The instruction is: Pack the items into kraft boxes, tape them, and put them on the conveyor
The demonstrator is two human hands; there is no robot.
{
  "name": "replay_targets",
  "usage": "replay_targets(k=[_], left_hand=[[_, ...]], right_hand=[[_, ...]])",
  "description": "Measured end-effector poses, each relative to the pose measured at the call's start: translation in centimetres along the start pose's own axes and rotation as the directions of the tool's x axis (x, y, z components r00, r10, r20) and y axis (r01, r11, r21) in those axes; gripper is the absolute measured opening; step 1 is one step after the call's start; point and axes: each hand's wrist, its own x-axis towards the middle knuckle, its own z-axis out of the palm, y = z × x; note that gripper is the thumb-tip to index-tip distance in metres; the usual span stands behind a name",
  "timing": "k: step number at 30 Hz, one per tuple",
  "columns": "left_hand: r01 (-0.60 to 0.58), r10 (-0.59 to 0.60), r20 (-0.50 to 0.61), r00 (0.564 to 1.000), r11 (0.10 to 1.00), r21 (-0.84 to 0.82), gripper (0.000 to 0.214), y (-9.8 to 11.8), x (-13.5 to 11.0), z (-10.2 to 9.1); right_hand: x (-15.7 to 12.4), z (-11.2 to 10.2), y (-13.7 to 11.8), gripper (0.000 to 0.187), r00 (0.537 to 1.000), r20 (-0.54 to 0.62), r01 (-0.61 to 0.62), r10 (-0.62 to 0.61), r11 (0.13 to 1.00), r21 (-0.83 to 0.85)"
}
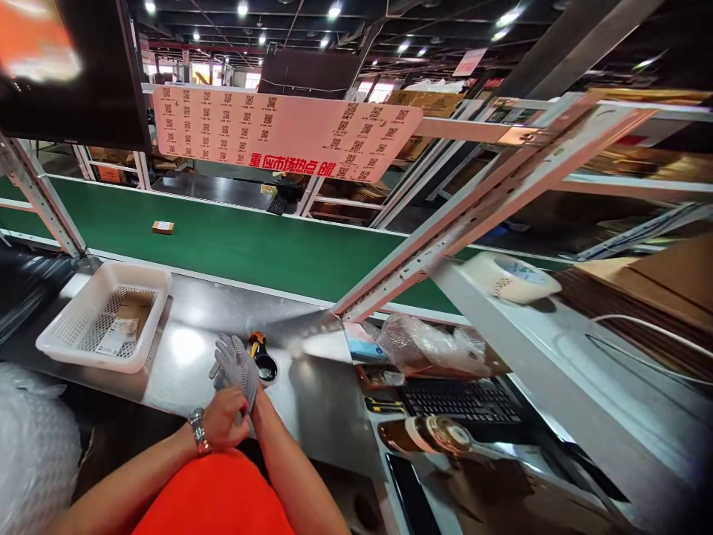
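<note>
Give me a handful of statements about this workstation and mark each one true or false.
1. The right hand wears a grey knit glove. True.
2. The bare left hand grips the glove's cuff. True.
3. The white perforated plastic basket sits on the green conveyor belt. False: it sits on the steel table.
4. A small brown cardboard box lies on the belt. True.
5. The pale roll of tape lies in the basket. False: it rests on the white shelf at the right.
</note>
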Motion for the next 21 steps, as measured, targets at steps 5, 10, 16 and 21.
replay_targets(k=[5,10,16,21], left_hand=[[-0.047,0.051,0.080,0.996,0.998,-0.051,0.017,1.0,0.8,0.8],[-0.079,0.084,0.085,0.993,0.995,-0.058,0.017,1.5,1.1,0.3],[0.144,-0.148,-0.016,0.989,0.980,-0.140,0.015,1.0,3.0,-1.4],[0.445,-0.474,-0.179,0.862,0.877,-0.182,0.035,-0.2,5.7,-1.2]], right_hand=[[-0.3,-1.5,-0.4,0.048,0.980,-0.040,-0.193,0.196,0.979,0.065],[0.0,-1.9,-0.5,0.068,0.963,-0.040,-0.257,0.265,0.955,0.145],[1.1,-1.2,-2.8,0.038,0.946,-0.325,0.078,-0.017,0.982,0.175],[0.5,2.7,-5.6,0.061,0.927,-0.293,0.326,-0.233,0.886,0.329]])
